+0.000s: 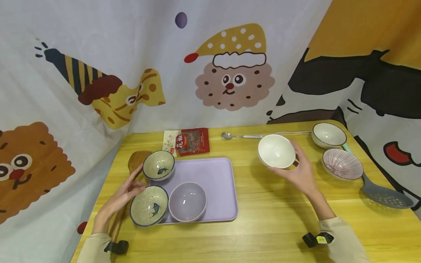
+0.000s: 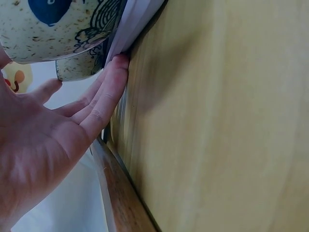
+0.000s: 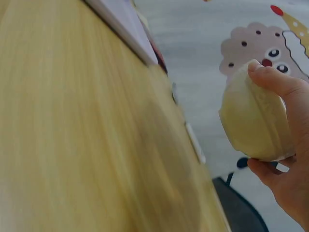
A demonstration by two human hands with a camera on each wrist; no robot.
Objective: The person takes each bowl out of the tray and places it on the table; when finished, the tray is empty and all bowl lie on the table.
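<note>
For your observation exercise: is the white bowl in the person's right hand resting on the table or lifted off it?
Lifted. The right hand grips the white bowl, tilted, and the right wrist view shows it clear of the table.

Your tabletop (image 1: 279, 215) is yellow wood with a pale grain. The tray (image 1: 217, 175) on it is flat lilac. Three bowls sit at the tray: two are cream with dark speckles, a blue rim and a blue fish inside, the far speckled bowl (image 1: 159, 165) and the near speckled bowl (image 1: 149, 205); the third, the lilac bowl (image 1: 187, 201), is glossy. The white bowl (image 1: 276, 151) is plain. The striped bowl (image 1: 342, 164) is white with fine pink radial lines. The rimmed bowl (image 1: 329, 134) is white with a dark rim. The packet (image 1: 186, 142) is red and white. The slotted spatula (image 1: 386, 195) is grey.
</note>
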